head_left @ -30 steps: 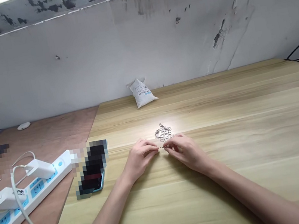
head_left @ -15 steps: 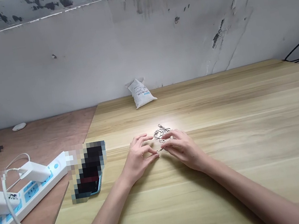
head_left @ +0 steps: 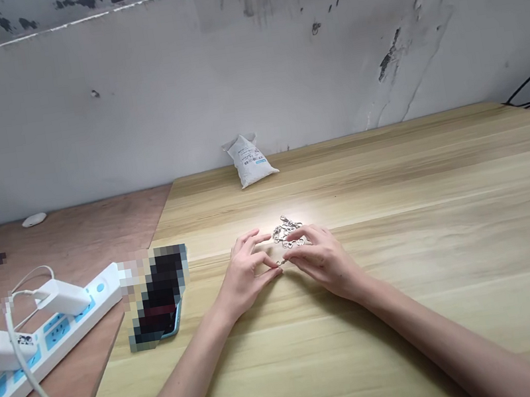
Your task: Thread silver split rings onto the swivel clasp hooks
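Metal link (head_left: 282, 262) pinched by right hand (head_left: 322, 260), left hand (head_left: 244, 275) curled, grip unclear, looped metal pile (head_left: 287, 229), woodgrain table (head_left: 452, 236)

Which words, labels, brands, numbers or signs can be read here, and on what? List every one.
No text can be read for certain.
White packet: dark print and a blue patch, too small to read.
Nearer charger: a black-and-white mark, too blurred to make out.
Phone: screen pixelated, nothing readable.
Metal clasps: no lettering can be made out.
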The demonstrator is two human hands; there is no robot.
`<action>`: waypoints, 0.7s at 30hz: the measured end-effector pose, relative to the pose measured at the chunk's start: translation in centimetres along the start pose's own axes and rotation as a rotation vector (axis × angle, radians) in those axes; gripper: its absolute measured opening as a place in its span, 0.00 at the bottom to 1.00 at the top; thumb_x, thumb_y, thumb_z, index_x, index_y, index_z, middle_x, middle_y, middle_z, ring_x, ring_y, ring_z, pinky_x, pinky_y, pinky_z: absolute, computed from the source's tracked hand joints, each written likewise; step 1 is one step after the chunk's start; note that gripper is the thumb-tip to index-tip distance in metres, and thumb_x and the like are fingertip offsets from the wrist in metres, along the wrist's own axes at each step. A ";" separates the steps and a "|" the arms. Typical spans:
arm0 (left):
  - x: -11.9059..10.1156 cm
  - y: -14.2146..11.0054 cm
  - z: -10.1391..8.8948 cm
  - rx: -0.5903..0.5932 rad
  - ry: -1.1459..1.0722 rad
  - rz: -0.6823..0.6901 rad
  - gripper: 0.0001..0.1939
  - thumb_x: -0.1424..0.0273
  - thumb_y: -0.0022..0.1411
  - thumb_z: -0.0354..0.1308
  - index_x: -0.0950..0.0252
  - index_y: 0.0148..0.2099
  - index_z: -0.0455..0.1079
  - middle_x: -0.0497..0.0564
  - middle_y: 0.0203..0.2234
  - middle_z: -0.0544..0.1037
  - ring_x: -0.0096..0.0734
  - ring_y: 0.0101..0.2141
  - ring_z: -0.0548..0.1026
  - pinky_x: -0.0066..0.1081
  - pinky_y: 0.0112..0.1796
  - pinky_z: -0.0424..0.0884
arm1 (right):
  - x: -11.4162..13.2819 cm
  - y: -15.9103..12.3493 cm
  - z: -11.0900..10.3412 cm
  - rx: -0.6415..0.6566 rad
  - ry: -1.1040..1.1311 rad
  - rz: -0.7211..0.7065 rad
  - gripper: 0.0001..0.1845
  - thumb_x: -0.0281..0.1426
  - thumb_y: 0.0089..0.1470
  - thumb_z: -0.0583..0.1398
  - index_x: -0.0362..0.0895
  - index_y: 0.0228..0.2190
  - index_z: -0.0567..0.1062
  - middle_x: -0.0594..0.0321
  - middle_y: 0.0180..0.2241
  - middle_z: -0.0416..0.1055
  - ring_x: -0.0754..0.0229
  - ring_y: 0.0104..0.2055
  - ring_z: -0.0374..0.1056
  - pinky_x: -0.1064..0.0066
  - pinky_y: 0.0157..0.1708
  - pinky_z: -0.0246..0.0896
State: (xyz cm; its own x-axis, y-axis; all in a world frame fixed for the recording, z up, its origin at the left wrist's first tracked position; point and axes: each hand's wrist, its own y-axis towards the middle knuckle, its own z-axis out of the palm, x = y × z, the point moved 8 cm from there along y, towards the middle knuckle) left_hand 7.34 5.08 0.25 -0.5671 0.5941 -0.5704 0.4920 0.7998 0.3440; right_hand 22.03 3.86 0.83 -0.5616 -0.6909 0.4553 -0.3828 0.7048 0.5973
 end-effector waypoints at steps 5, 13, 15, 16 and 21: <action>-0.1 0.0 0.0 0.001 -0.006 0.010 0.05 0.69 0.59 0.64 0.62 0.31 0.74 0.53 0.55 0.71 0.46 0.61 0.58 0.52 0.57 0.62 | -0.2 -0.1 -0.1 -0.011 -0.027 0.023 0.09 0.29 0.59 0.60 0.50 0.36 0.80 0.55 0.44 0.71 0.53 0.47 0.67 0.58 0.46 0.63; 0.0 0.0 0.1 0.011 -0.018 0.009 0.05 0.69 0.59 0.64 0.62 0.31 0.74 0.53 0.55 0.71 0.45 0.62 0.58 0.52 0.58 0.61 | 0.2 0.0 0.0 -0.008 -0.062 0.007 0.09 0.30 0.60 0.59 0.51 0.36 0.81 0.56 0.44 0.72 0.55 0.46 0.66 0.60 0.46 0.60; 0.0 0.0 0.1 0.014 -0.021 0.009 0.05 0.69 0.59 0.64 0.62 0.31 0.74 0.53 0.55 0.71 0.45 0.62 0.58 0.52 0.57 0.61 | 0.0 -0.1 -0.1 -0.017 -0.061 0.023 0.09 0.30 0.60 0.59 0.51 0.36 0.81 0.56 0.44 0.71 0.54 0.46 0.66 0.60 0.45 0.60; 0.0 0.0 0.2 0.014 -0.022 0.010 0.06 0.68 0.59 0.64 0.62 0.31 0.74 0.53 0.55 0.71 0.45 0.62 0.58 0.52 0.57 0.61 | 0.0 -0.1 -0.1 -0.017 -0.057 0.026 0.09 0.30 0.60 0.59 0.52 0.37 0.80 0.56 0.44 0.71 0.54 0.46 0.66 0.60 0.45 0.60; 0.1 0.0 0.2 0.004 -0.018 0.014 0.06 0.67 0.59 0.64 0.62 0.31 0.74 0.53 0.55 0.71 0.46 0.62 0.58 0.53 0.58 0.61 | -0.1 -0.2 0.3 -0.012 -0.042 -0.006 0.08 0.30 0.60 0.60 0.51 0.36 0.80 0.56 0.44 0.71 0.55 0.46 0.66 0.60 0.45 0.59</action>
State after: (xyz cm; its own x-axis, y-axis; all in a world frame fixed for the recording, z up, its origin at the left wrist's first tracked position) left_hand 7.41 5.11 0.07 -0.5481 0.6037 -0.5788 0.5028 0.7909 0.3488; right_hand 21.89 3.81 0.46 -0.5900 -0.6873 0.4237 -0.3775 0.6987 0.6077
